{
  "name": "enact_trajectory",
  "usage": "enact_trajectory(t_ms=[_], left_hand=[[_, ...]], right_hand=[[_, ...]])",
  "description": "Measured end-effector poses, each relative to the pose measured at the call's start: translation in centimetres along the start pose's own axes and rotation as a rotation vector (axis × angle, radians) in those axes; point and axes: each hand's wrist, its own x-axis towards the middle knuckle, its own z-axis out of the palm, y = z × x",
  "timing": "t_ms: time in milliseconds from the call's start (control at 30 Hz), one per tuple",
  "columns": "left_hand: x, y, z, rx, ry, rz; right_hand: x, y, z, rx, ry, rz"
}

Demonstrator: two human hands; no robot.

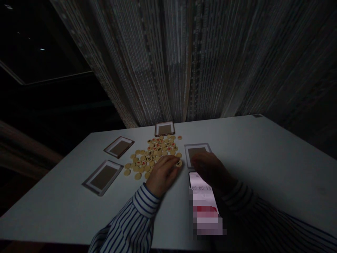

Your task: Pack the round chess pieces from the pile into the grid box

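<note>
Many round, pale wooden xiangqi pieces [159,153] lie in a loose heap on the white table, some showing red or black characters. My left hand [163,173] is at the heap's near right side, thumb and fingers closed around the edge of a single xiangqi piece [178,163] with a black character. In shadow, my right hand [210,171] hangs over the near right corner of a pale-rimmed frame [186,154] with a brown middle. Its fingers are too dark to make out. Below it lies a lit phone [201,188] with a timer at 00:00:13.
Three more frames stand around the heap: a brown-rimmed one [164,134] behind, another brown-rimmed frame [131,142] to the left, and a grey-rimmed frame [88,181] at near left. A curtain [168,70] hangs behind the table [263,182]. A small dark item [257,116] sits far right.
</note>
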Motion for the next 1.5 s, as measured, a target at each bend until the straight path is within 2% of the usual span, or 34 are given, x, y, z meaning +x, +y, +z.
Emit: enact_trajectory(t_ms=[233,400,600,800,967,1067,1200,1367,1500], left_hand=[[2.8,1.7,0.0,0.014,-0.045,0.023],[4.7,2.3,0.7,-0.005,-0.047,-0.022],[4.9,2.5,2.5,-0.096,-0.001,-0.104],[4.2,2.7,3.9,-0.180,0.012,-0.055],[4.0,2.5,4.4,-0.206,0.028,-0.055],[3.9,2.2,5.0,-0.202,0.049,-0.039],[3.6,2.0,5.6,-0.222,0.059,-0.048],[3.4,2.1,5.7,-0.292,0.049,-0.109],[3.5,2.1,5.7,-0.367,0.031,-0.119]], right_hand=[[0.2,-0.1,-0.4,0.003,0.137,0.006],[0.3,0.6,-1.1,0.009,0.206,0.036],[0.4,1.2,-2.0,0.003,0.293,0.051],[0.4,1.8,-2.9,0.067,0.239,0.070],[0.3,2.6,-3.0,0.156,0.163,0.005],[0.5,2.2,-2.9,0.200,0.214,-0.006],[0.8,1.1,-3.4,0.245,0.120,-0.054],[0.5,1.0,-3.9,0.273,0.126,-0.024],[0.4,1.3,-3.9,0.368,0.075,-0.024]])
